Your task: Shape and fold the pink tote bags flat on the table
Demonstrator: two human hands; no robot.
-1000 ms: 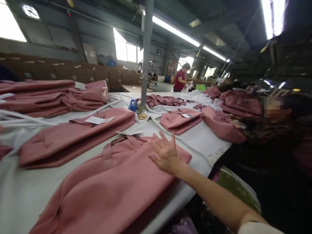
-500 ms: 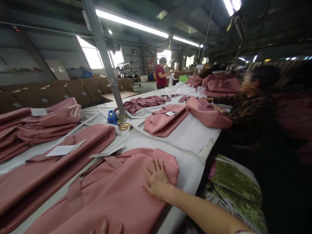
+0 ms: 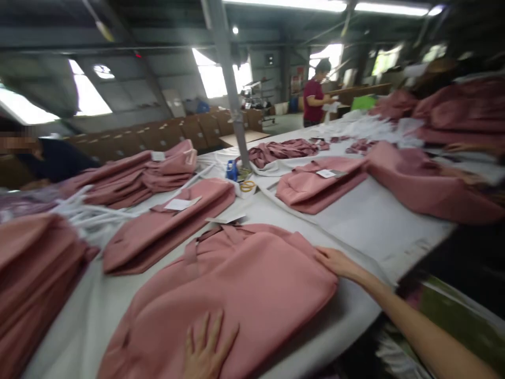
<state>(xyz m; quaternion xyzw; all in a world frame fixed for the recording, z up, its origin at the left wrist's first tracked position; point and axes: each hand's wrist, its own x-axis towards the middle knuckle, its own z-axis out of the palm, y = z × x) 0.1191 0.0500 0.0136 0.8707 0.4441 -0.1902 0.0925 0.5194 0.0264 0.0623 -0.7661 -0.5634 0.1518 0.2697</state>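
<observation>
A large pink bag [image 3: 252,279] lies flat on the white-covered table in front of me, its strap loops along the far side and a pale tag at its top edge. My left hand [image 3: 207,347] is spread open, palm down, on the near part of the bag. At the bag's right end, my right hand [image 3: 335,263] has its fingers held together against the edge, gripping it; some fingertips are hard to make out. Beyond it, another pink bag [image 3: 165,226] bears a white card [image 3: 182,204].
More pink bags [image 3: 319,184] lie along the table [image 3: 335,221]. Yellow-handled scissors [image 3: 247,186] and a blue tape dispenser [image 3: 232,170] sit by a metal post [image 3: 236,116]. A co-worker's hand touches a bag at right; another person stands behind. Cartons [image 3: 189,131] line the back.
My view has swung left. The right hand went from lying flat on the bag to its right end edge. More of my spread left hand shows on the bag.
</observation>
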